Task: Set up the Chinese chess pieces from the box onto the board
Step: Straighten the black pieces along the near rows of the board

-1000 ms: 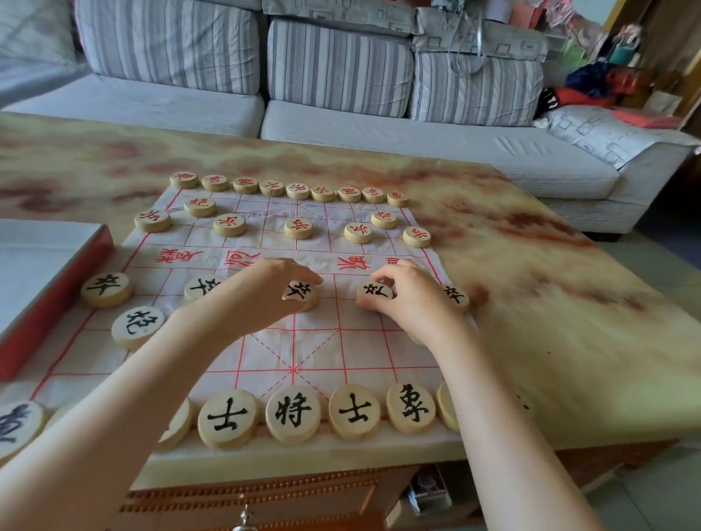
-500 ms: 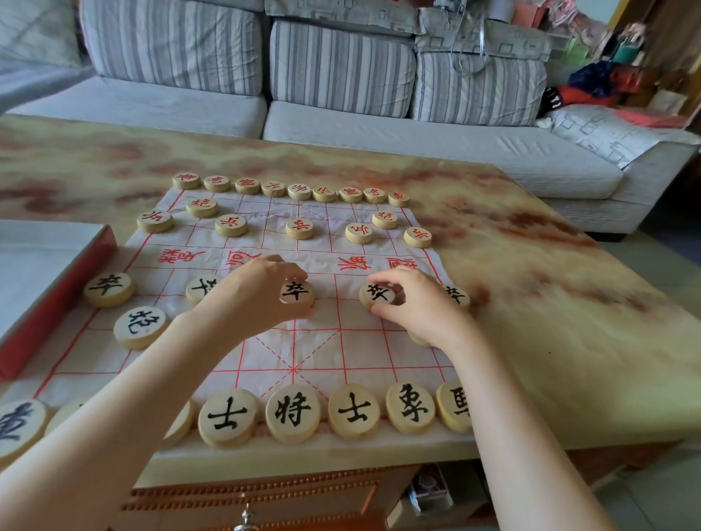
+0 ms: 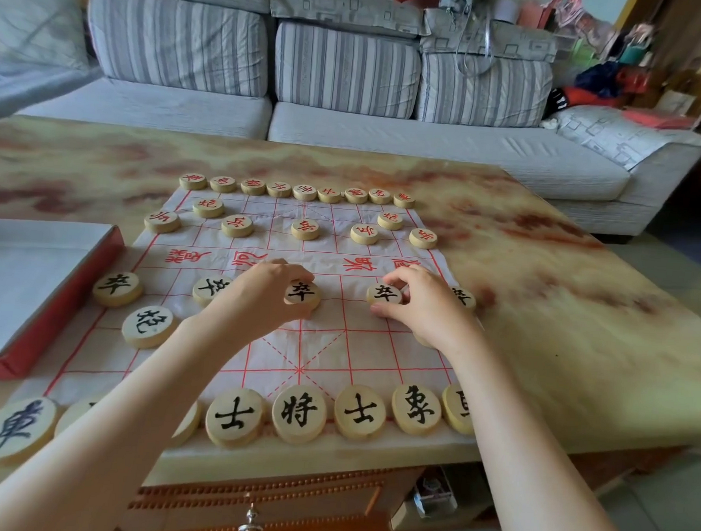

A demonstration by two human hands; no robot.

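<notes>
Risk: thin board [image 3: 335,346] could've creased, as left hand [image 3: 256,298] gripped centre soldier piece [image 3: 302,294] & right hand [image 3: 426,309] pinched second soldier piece [image 3: 384,295], both just near-side of board's river [image 3: 320,263]; sliding either w/o lifting would've dragged neighbouring pieces [image 3: 212,287].

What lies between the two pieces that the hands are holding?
Only bare board separates left soldier piece from right soldier piece, in the head view.

The left hand [image 3: 263,297] and right hand [image 3: 422,306] each pinch a black soldier piece, left one [image 3: 302,294], right one [image 3: 384,295], on the board [image 3: 327,346].
</notes>
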